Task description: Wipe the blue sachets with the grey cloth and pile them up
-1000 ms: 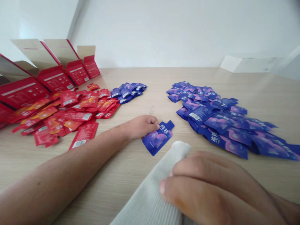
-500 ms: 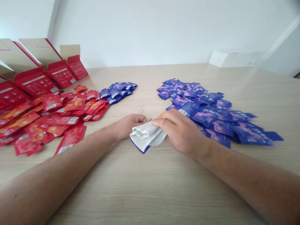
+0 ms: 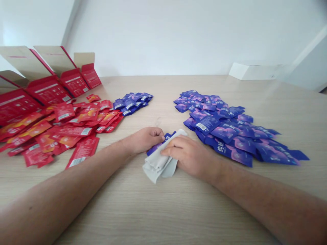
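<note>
Between my two hands lies a blue and purple sachet (image 3: 154, 148), low over the table and partly covered by a folded white cloth (image 3: 158, 160). My left hand (image 3: 146, 140) is closed, its thumb and fingers pinching the sachet's left edge. Fingers of my right hand (image 3: 190, 154) grip the cloth and press it against the sachet. Just beyond my right hand spreads a large heap of blue and purple sachets (image 3: 227, 127). A smaller pile of blue sachets (image 3: 131, 102) sits further back, left of centre.
Many red and orange sachets (image 3: 84, 131) are heaped on the left. Behind them stand several red cartons (image 3: 48, 90) with raised flaps. A white box (image 3: 252, 71) rests at the back right against the wall. The wooden table (image 3: 163, 211) extends in front of me.
My right hand has drawn the cloth toward me and down across the sachet, uncovering more of its upper left part. My left hand still pinches the sachet. The view has shifted slightly.
</note>
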